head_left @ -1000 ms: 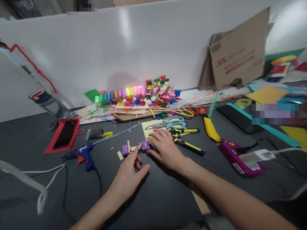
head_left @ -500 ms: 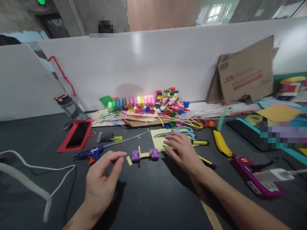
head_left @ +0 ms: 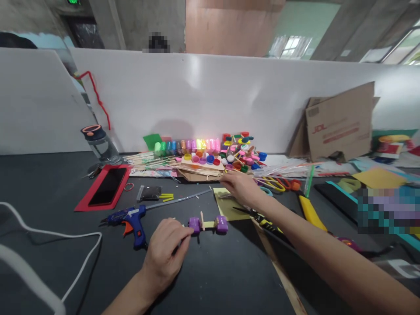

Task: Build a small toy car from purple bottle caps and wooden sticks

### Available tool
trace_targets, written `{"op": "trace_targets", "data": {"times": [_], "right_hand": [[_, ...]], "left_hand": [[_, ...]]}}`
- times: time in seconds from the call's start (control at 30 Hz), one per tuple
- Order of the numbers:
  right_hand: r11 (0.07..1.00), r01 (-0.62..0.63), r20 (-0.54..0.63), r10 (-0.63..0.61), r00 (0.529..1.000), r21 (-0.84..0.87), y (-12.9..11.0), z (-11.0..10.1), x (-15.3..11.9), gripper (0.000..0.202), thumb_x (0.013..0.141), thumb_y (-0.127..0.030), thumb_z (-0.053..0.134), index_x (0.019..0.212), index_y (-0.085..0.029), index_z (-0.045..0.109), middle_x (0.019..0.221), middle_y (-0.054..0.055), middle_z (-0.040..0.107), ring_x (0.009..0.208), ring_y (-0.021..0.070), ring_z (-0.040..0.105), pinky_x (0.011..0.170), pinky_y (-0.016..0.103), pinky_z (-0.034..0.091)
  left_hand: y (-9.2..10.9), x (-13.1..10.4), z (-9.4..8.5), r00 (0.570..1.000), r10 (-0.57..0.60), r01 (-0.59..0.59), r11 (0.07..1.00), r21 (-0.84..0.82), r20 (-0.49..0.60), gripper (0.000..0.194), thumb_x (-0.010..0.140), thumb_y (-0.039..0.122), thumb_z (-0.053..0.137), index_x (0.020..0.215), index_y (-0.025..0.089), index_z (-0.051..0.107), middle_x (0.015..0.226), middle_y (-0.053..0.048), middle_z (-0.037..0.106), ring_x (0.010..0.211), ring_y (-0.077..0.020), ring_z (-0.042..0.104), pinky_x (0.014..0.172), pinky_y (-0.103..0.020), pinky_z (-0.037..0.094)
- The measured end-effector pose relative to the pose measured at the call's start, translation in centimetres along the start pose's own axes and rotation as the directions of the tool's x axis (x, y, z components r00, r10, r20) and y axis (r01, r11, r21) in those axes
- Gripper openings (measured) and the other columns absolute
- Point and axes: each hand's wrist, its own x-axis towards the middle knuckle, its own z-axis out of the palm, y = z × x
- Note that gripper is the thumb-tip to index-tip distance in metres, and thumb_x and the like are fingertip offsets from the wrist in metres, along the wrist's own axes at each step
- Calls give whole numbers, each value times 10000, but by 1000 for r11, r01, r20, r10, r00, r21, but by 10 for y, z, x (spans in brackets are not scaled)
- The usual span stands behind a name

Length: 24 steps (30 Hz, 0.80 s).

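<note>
My left hand [head_left: 169, 249] is closed just left of a small model with two purple blocks [head_left: 221, 224] joined by a pale strip; its fingertips reach the left block, and what they hold, if anything, is hidden. An upright wooden stick [head_left: 202, 221] stands between the blocks. My right hand [head_left: 241, 188] reaches over the yellow-green paper [head_left: 234, 213] to the near ends of thin wooden sticks [head_left: 203, 169]. Its fingers are bent together, and their tips are too small to tell whether they pinch a stick.
A blue glue gun [head_left: 139, 227] lies at left, near a phone [head_left: 110, 186] on red card and a water bottle [head_left: 101, 144]. Colourful clay tubs [head_left: 187, 146] line the back. A yellow-handled tool [head_left: 311, 212] and cardboard [head_left: 341, 122] are at right.
My right hand has moved forward from the scissors to the wooden sticks, its fingers now drawn together. My left hand has moved right to the purple model. The camera view has shifted.
</note>
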Motion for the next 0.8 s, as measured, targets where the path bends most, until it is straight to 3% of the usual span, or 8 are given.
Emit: {"op": "trace_targets", "data": {"times": [0.1, 0.27, 0.6, 0.8], "right_hand": [[998, -34, 76, 39, 996, -59, 0, 16, 31, 314, 969, -339, 616, 1238, -178, 609, 1239, 91, 641, 1017, 224, 662, 855, 433, 578], [993, -4, 164, 24, 986, -119, -5, 31, 59, 322, 969, -338, 616, 1251, -181, 604, 1260, 95, 632, 1041, 233, 656, 870, 444, 572], [973, 130, 207, -90, 974, -190, 4, 37, 61, 320, 968, -336, 617, 1246, -179, 607, 1260, 97, 632, 1046, 234, 654, 876, 445, 570], [944, 239, 233, -185, 955, -227, 13, 39, 58, 317, 968, -335, 617, 1244, -178, 608, 1258, 97, 633, 1045, 233, 655, 874, 444, 571]], "left_hand": [[-2, -2, 2, 1000, 18, -18, 1000, -1, 17, 210, 906, 32, 538, 1013, 183, 638, 781, -41, 656, 748, -171, 569, 707, -320, 459], [-2, -4, 5, 999, 16, -16, 1000, 0, 42, 200, 907, 30, 549, 1022, 174, 628, 782, -40, 645, 752, -168, 563, 711, -318, 453], [-3, -3, 6, 997, -30, 28, 999, 27, 67, 156, 946, 93, 522, 992, 185, 638, 776, -39, 661, 743, -169, 587, 710, -325, 465], [-3, -3, 6, 997, -32, 30, 999, 31, 71, 172, 919, 47, 543, 985, 179, 633, 774, -32, 658, 738, -163, 575, 707, -314, 449]]}}
